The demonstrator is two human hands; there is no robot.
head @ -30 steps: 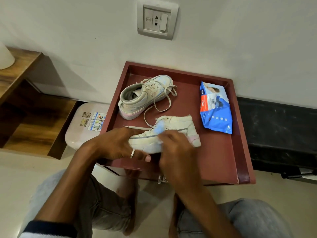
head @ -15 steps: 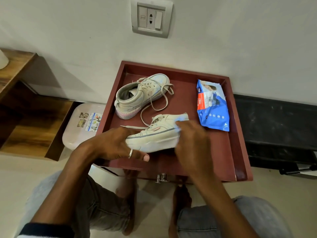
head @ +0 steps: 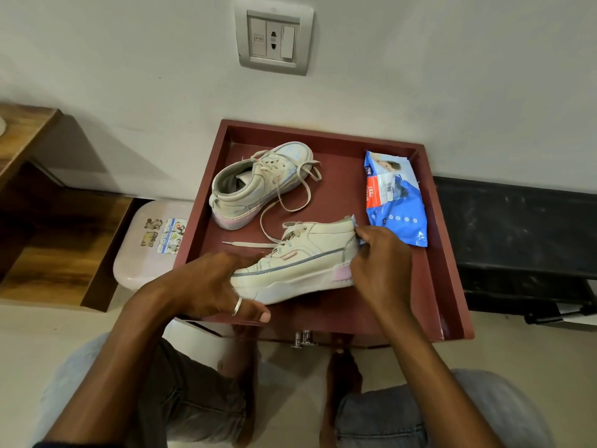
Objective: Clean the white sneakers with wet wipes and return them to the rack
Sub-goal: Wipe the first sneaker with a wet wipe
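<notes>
Toe first: your left grip (head: 210, 286) curls round the toe of the near sneaker (head: 300, 266), thumb under the sole edge, holding it side-up at the front of the red bench (head: 323, 313). Behind it the far sneaker (head: 255, 185) lies apart, its laces loose. At the near sneaker's heel your right grip (head: 378, 263) pinches a pale wipe (head: 353, 221) against the collar; only a sliver shows. The blue pack (head: 395, 198) lies near the right rim. Expect a light shoe: stiff thick sole, softer upper that dents. Take it by sole and toe, not laces. The limp, damp wipe will likely bunch, so fold it under your fingertips.
</notes>
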